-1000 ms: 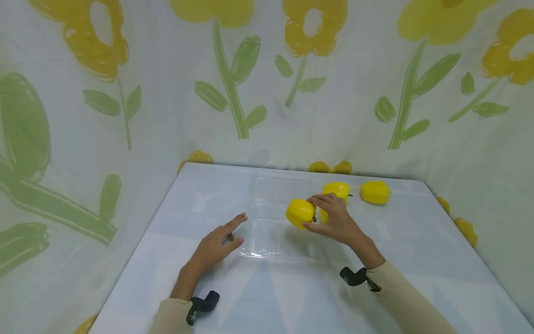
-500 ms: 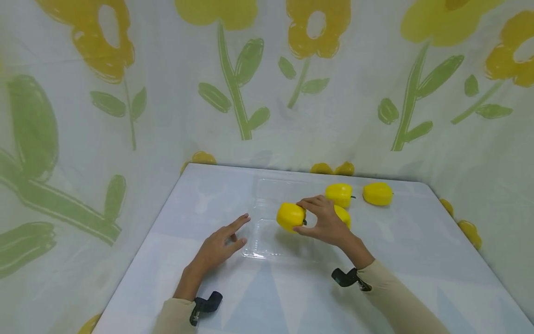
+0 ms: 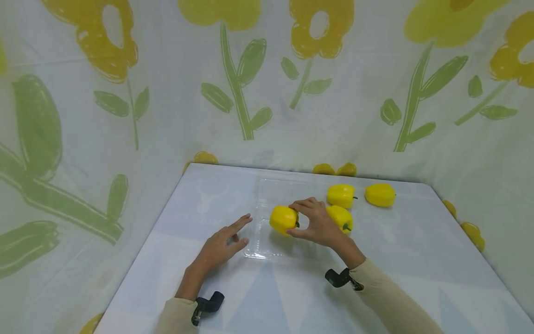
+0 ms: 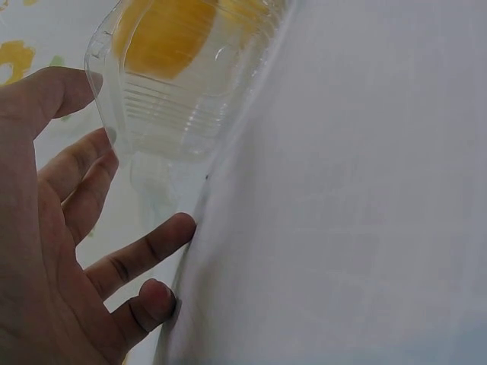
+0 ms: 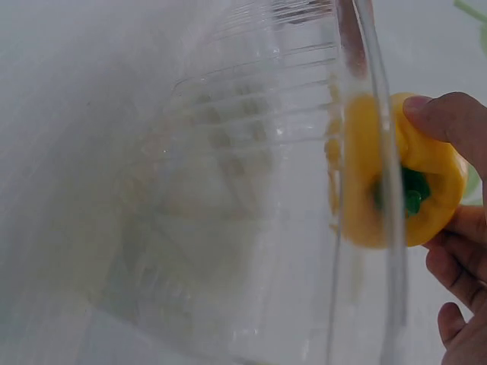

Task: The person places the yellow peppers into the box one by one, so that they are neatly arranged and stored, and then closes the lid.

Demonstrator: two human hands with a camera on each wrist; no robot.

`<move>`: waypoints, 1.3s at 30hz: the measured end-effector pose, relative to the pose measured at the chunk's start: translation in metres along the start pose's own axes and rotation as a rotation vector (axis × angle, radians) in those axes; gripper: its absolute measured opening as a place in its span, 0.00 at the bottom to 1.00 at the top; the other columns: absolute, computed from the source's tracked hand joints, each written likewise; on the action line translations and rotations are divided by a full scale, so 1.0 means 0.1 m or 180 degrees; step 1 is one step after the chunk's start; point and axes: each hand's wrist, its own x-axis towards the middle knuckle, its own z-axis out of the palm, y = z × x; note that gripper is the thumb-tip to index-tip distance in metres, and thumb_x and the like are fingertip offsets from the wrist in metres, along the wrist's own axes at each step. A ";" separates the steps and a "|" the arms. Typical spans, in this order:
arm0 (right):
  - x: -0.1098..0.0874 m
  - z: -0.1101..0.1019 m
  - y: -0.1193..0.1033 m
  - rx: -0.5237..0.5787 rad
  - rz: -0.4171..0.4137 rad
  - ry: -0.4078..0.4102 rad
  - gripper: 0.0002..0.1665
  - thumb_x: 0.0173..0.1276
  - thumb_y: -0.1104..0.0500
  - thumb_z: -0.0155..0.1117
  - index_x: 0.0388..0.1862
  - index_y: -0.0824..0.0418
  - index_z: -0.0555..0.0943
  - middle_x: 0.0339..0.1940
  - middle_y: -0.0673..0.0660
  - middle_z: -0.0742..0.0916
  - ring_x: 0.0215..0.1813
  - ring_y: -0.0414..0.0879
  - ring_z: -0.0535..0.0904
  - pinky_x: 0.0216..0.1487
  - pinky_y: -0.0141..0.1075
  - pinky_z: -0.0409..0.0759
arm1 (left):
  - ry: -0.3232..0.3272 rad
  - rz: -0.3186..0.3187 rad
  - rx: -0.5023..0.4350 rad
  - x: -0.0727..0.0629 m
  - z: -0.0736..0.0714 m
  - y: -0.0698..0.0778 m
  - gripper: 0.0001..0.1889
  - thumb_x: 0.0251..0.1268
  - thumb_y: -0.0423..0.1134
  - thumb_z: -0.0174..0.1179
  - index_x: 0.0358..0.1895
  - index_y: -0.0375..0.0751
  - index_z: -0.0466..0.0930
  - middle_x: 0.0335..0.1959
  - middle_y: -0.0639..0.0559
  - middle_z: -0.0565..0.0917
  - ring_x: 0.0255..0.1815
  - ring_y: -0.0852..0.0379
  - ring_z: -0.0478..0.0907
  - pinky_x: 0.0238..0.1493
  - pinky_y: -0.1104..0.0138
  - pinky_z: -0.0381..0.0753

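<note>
My right hand (image 3: 318, 222) pinches a yellow bell pepper (image 3: 280, 220) between thumb and fingers, its green stem towards the palm. The pepper is above the near half of a clear plastic clamshell box (image 3: 259, 254), which lies unfolded on the table. In the right wrist view the pepper (image 5: 435, 163) shows partly through the box wall (image 5: 335, 289). My left hand (image 3: 219, 248) is at the box's left side with fingers spread and loosely bent. In the left wrist view its thumb and fingers (image 4: 80, 163) reach the box rim (image 4: 106, 114); whether they press on it I cannot tell.
Right of the box lie three more yellow bell peppers: one by my right wrist (image 3: 340, 219), a pepper behind it (image 3: 340, 195), and another pepper farther right (image 3: 380, 195). A pale patterned table (image 3: 417, 260) carries everything. A flower-print cloth (image 3: 354, 116) hangs behind.
My right hand has carried the pepper leftward over the box, uncovering the nearest pepper on the table. My left hand has stayed about where it was.
</note>
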 end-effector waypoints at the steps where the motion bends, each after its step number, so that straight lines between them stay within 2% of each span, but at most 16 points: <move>1: 0.01 0.01 0.00 0.0013 -0.0009 -0.0005 0.40 0.52 0.41 0.81 0.61 0.57 0.82 0.58 0.53 0.84 0.57 0.48 0.72 0.56 0.49 0.65 | 0.0003 0.0007 0.0001 0.00 0.00 0.00 0.32 0.72 0.55 0.58 0.77 0.66 0.62 0.75 0.74 0.62 0.39 0.62 0.70 0.34 0.62 0.69; 11: 0.09 0.15 -0.04 0.0155 0.0042 -0.0091 0.40 0.53 0.40 0.80 0.61 0.57 0.82 0.58 0.52 0.83 0.57 0.47 0.72 0.56 0.50 0.64 | 0.0009 0.0043 0.0023 0.00 0.00 -0.01 0.32 0.72 0.55 0.58 0.77 0.66 0.62 0.74 0.74 0.63 0.38 0.62 0.70 0.34 0.62 0.70; 17: 0.13 0.19 -0.06 0.0139 0.0016 -0.0141 0.41 0.53 0.39 0.79 0.63 0.57 0.81 0.59 0.53 0.83 0.58 0.48 0.72 0.56 0.49 0.65 | -0.0074 -0.0031 -0.0040 -0.01 -0.01 0.00 0.32 0.72 0.56 0.57 0.77 0.69 0.61 0.75 0.76 0.60 0.39 0.62 0.70 0.37 0.61 0.70; 29: 0.16 0.29 -0.05 0.0224 -0.0033 -0.0153 0.40 0.53 0.42 0.80 0.62 0.57 0.81 0.60 0.53 0.83 0.58 0.47 0.71 0.55 0.49 0.64 | -0.0089 -0.0077 0.0017 0.00 -0.01 0.00 0.32 0.72 0.57 0.57 0.77 0.74 0.58 0.75 0.77 0.60 0.40 0.62 0.71 0.38 0.61 0.71; 39: 0.19 0.35 -0.05 0.0196 -0.0016 -0.0199 0.41 0.53 0.41 0.80 0.63 0.57 0.81 0.61 0.53 0.83 0.59 0.48 0.71 0.55 0.49 0.63 | -0.0052 0.0028 0.0024 0.00 0.00 -0.01 0.32 0.72 0.56 0.58 0.77 0.70 0.60 0.75 0.74 0.61 0.39 0.63 0.71 0.36 0.62 0.71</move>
